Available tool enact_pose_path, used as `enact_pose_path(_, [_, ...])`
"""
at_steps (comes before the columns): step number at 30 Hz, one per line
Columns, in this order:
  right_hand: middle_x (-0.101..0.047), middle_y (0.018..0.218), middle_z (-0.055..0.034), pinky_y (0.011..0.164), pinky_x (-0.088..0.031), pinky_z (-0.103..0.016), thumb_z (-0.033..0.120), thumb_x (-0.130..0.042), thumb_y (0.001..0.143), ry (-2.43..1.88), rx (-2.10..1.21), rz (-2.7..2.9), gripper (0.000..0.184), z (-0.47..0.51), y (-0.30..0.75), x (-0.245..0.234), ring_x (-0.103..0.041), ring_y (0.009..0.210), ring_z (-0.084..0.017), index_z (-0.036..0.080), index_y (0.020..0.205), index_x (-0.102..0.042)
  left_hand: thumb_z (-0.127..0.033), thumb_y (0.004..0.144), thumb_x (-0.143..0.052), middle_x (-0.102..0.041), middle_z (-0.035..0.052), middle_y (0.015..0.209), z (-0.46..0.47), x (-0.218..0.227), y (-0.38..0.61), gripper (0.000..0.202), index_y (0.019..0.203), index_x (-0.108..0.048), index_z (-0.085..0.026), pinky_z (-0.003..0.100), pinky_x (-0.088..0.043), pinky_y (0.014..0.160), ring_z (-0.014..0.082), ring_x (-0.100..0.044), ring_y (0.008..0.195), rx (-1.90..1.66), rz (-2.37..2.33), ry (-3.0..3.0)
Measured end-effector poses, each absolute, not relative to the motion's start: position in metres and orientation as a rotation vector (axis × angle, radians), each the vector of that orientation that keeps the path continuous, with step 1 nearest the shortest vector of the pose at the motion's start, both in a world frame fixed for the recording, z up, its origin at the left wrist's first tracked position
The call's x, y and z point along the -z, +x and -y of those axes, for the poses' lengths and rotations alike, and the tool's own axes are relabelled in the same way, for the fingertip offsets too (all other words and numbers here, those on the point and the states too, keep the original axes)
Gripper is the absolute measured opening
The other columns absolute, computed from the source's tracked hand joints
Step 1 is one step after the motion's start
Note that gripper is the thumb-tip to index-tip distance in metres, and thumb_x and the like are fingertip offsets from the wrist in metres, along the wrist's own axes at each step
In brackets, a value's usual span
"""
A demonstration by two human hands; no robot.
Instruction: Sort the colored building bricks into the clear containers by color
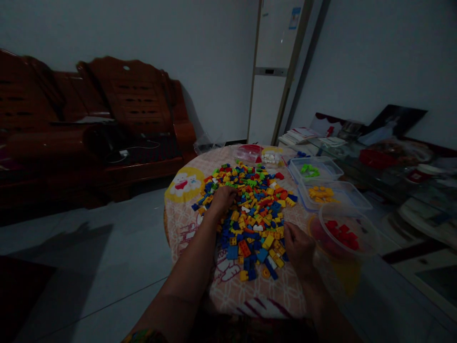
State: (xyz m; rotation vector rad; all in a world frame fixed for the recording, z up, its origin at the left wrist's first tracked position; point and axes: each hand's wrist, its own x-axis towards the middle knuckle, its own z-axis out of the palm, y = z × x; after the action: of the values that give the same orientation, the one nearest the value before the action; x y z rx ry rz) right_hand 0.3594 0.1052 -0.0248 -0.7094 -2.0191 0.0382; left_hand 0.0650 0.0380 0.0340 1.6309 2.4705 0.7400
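Note:
A wide pile of small plastic building bricks (250,219) in yellow, blue, red, orange, green and white covers the middle of the round table. My left hand (224,197) reaches into the pile's left-centre, fingers curled down among the bricks; anything between the fingertips is hidden. At the pile's right edge, my right hand (299,244) rests low with its fingers bent inward beside yellow bricks. What its fingertips hold, if anything, is too dark to make out. To its right stands a round clear tub (371,238) with red bricks inside.
Behind the tub are a clear box (362,202) with yellow bricks and another box (333,164) with green ones. A clear container (246,152) stands at the table's far edge. The patterned tablecloth (228,295) shows in front. A wooden sofa (135,105) stands left, a cluttered glass table right.

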Motion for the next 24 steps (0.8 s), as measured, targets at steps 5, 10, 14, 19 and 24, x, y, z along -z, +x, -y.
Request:
enact_pose_path(5, [-0.078,0.083,-0.0112,0.064,-0.053,-0.024,0.028,-0.05,0.097,-0.715,-0.053,2.026,0.029,-0.105,0.359,0.024,-0.073,0.069,-0.018,0.015,0.095,-0.076,-0.017,0.087,-0.049,-0.071,0.0133,0.11,-0.056,-0.036,0.074,0.034,0.11,-0.074,-0.022,0.036,-0.049,0.089,0.0272,-0.065,0.106,-0.339,-2.688,1.505])
enact_pose_path(10, [-0.078,0.082,-0.0104,0.062,-0.052,-0.024,0.027,-0.051,0.097,-0.707,-0.057,2.029,0.028,-0.104,0.36,0.023,-0.072,0.065,-0.018,0.014,0.095,-0.075,-0.018,0.084,-0.052,-0.07,0.0155,0.108,-0.066,-0.042,0.08,0.032,0.108,-0.073,-0.02,0.038,-0.051,0.087,0.0291,-0.066,0.104,-0.276,-2.755,1.431])
enact_pose_path(14, [-0.078,0.082,-0.0103,0.062,-0.053,-0.024,0.028,-0.05,0.097,-0.72,-0.046,2.029,0.029,-0.104,0.36,0.023,-0.072,0.065,-0.018,0.014,0.094,-0.075,-0.02,0.086,-0.051,-0.07,0.0174,0.108,-0.07,-0.041,0.079,0.03,0.107,-0.073,-0.016,0.036,-0.051,0.088,0.0286,-0.066,0.105,-0.265,-2.778,1.426])
enact_pose_path(19, [-0.078,0.085,-0.0104,0.065,-0.054,-0.024,0.028,-0.05,0.097,-0.719,-0.05,2.025,0.03,-0.104,0.361,0.024,-0.073,0.069,-0.018,0.015,0.095,-0.076,-0.019,0.088,-0.047,-0.07,0.0177,0.109,-0.069,-0.037,0.078,0.03,0.104,-0.072,-0.014,0.036,-0.051,0.086,0.0293,-0.066,0.105,-0.251,-2.769,1.479])
enact_pose_path(24, [-0.078,0.084,-0.0102,0.065,-0.053,-0.024,0.029,-0.051,0.097,-0.714,-0.084,2.016,0.029,-0.104,0.361,0.024,-0.073,0.069,-0.017,0.014,0.094,-0.076,-0.017,0.084,-0.05,-0.072,0.0109,0.103,-0.069,-0.033,0.077,0.027,0.1,-0.072,-0.021,0.033,-0.05,0.085,0.0262,-0.066,0.102,-0.339,-2.699,1.577])
